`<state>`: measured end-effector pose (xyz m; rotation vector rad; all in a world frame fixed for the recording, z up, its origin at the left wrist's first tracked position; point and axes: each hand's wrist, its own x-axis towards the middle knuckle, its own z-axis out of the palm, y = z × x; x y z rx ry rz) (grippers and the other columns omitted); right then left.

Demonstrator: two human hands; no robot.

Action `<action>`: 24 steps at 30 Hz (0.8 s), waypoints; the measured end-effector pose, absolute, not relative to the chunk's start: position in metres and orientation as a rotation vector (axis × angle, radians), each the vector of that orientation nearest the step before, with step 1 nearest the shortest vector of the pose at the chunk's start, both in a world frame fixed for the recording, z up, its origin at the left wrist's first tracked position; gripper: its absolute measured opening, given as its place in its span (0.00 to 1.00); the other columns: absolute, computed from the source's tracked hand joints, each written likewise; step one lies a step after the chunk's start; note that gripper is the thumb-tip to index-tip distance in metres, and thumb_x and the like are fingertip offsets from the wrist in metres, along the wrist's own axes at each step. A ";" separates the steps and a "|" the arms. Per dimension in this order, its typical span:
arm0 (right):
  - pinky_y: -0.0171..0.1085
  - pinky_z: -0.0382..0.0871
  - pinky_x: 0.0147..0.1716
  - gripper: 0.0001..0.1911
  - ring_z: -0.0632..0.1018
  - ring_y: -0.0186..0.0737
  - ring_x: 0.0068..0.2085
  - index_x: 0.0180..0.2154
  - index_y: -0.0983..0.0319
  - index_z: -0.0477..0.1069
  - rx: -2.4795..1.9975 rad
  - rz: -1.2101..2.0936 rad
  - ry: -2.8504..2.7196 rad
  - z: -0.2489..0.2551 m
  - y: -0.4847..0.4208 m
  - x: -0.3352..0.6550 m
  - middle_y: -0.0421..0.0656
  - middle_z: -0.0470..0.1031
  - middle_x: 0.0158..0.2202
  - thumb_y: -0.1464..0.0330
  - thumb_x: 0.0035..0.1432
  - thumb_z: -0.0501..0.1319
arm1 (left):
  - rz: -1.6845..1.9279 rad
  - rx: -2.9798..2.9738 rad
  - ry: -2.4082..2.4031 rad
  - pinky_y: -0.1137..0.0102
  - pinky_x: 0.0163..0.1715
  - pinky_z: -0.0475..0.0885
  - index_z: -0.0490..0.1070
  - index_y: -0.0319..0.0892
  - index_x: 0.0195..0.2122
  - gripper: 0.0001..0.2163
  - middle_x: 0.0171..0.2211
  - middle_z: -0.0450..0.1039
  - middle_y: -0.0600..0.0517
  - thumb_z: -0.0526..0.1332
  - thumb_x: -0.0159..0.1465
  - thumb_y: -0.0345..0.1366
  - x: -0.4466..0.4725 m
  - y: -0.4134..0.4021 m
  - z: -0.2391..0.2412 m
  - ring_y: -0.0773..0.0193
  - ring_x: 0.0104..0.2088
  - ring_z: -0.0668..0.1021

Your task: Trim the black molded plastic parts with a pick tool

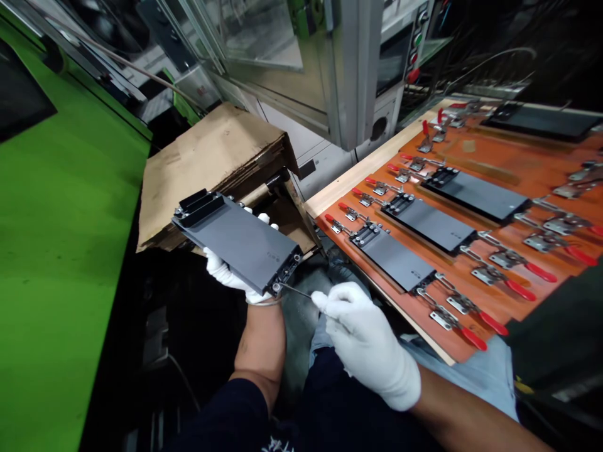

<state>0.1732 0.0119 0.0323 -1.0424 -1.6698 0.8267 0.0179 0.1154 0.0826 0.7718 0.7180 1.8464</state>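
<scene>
My left hand (226, 271), in a white glove, grips a flat dark grey plastic panel (238, 238) from beneath and holds it up tilted, over my lap. My right hand (365, 342), also gloved, pinches a thin metal pick (294, 290). The pick's tip touches the near corner of the panel, by a small fitting. Three more grey panels lie on an orange fixture board (490, 157) to the right: a near one (398, 257), a middle one (433, 223) and a far one (480, 194), each between toggle clamps.
Red-handled toggle clamps (506, 285) line both sides of the fixture board. A brown cardboard box (207, 157) stands behind the held panel. A green machine surface (56, 251) fills the left. A metal machine housing (339, 69) with buttons rises at the back.
</scene>
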 end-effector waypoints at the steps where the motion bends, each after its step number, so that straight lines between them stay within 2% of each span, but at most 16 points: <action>1: 0.35 0.74 0.34 0.15 0.74 0.35 0.32 0.41 0.60 0.76 -1.039 0.845 -1.639 0.032 0.012 0.170 0.43 0.69 0.35 0.78 0.61 0.54 | 1.865 0.754 0.716 0.49 0.62 0.64 0.73 0.41 0.53 0.32 0.59 0.71 0.42 0.59 0.57 0.61 0.016 0.116 0.081 0.36 0.69 0.56; 3: 0.33 0.73 0.34 0.12 0.73 0.34 0.31 0.33 0.61 0.74 -1.012 0.906 -1.559 0.033 0.013 0.162 0.42 0.68 0.33 0.77 0.63 0.54 | 1.911 0.715 0.703 0.48 0.63 0.62 0.73 0.42 0.54 0.32 0.60 0.70 0.43 0.59 0.56 0.60 0.012 0.118 0.078 0.34 0.70 0.53; 6: 0.32 0.72 0.33 0.13 0.72 0.33 0.30 0.27 0.61 0.69 -0.958 1.075 -1.470 0.034 0.019 0.154 0.40 0.67 0.29 0.74 0.65 0.56 | 1.982 0.692 0.703 0.46 0.65 0.59 0.73 0.43 0.54 0.32 0.62 0.68 0.45 0.59 0.56 0.61 0.003 0.122 0.072 0.34 0.71 0.52; 9: 0.32 0.72 0.34 0.12 0.74 0.33 0.31 0.27 0.62 0.70 -0.881 1.346 -1.461 0.033 0.033 0.151 0.40 0.70 0.30 0.71 0.64 0.58 | 2.024 0.710 0.716 0.47 0.64 0.59 0.72 0.44 0.55 0.33 0.61 0.69 0.46 0.55 0.58 0.62 -0.010 0.126 0.068 0.37 0.70 0.54; 12: 0.33 0.73 0.34 0.10 0.75 0.34 0.32 0.29 0.62 0.72 -0.873 1.480 -1.455 0.032 0.047 0.151 0.41 0.71 0.31 0.71 0.63 0.60 | 2.055 0.706 0.696 0.54 0.58 0.67 0.73 0.45 0.54 0.30 0.55 0.73 0.47 0.54 0.60 0.61 -0.027 0.128 0.064 0.41 0.66 0.63; 15: 0.33 0.73 0.34 0.12 0.74 0.34 0.32 0.29 0.62 0.73 -0.918 1.339 -1.542 0.034 0.055 0.147 0.41 0.68 0.30 0.73 0.65 0.57 | 2.058 0.711 0.695 0.60 0.49 0.73 0.74 0.45 0.52 0.30 0.50 0.75 0.48 0.54 0.61 0.62 -0.047 0.132 0.062 0.48 0.55 0.72; 19: 0.32 0.72 0.34 0.13 0.73 0.33 0.33 0.40 0.62 0.76 -0.874 1.075 -1.789 0.043 0.058 0.137 0.42 0.67 0.34 0.78 0.65 0.54 | 2.009 0.768 0.666 0.63 0.43 0.76 0.75 0.44 0.53 0.34 0.50 0.76 0.48 0.59 0.55 0.64 -0.071 0.143 0.060 0.54 0.45 0.75; 22: 0.32 0.72 0.32 0.16 0.73 0.34 0.33 0.48 0.62 0.76 -0.876 0.881 -1.910 0.047 0.061 0.129 0.42 0.68 0.34 0.79 0.65 0.55 | 1.963 0.802 0.743 0.59 0.43 0.77 0.75 0.50 0.52 0.34 0.56 0.74 0.50 0.59 0.52 0.66 -0.083 0.152 0.058 0.47 0.50 0.74; 24: 0.33 0.73 0.32 0.18 0.73 0.34 0.33 0.52 0.62 0.74 -0.899 0.771 -1.961 0.048 0.063 0.125 0.42 0.68 0.34 0.79 0.64 0.56 | 1.886 0.935 0.973 0.54 0.48 0.76 0.72 0.55 0.56 0.38 0.60 0.71 0.52 0.52 0.52 0.71 -0.085 0.148 0.051 0.42 0.58 0.71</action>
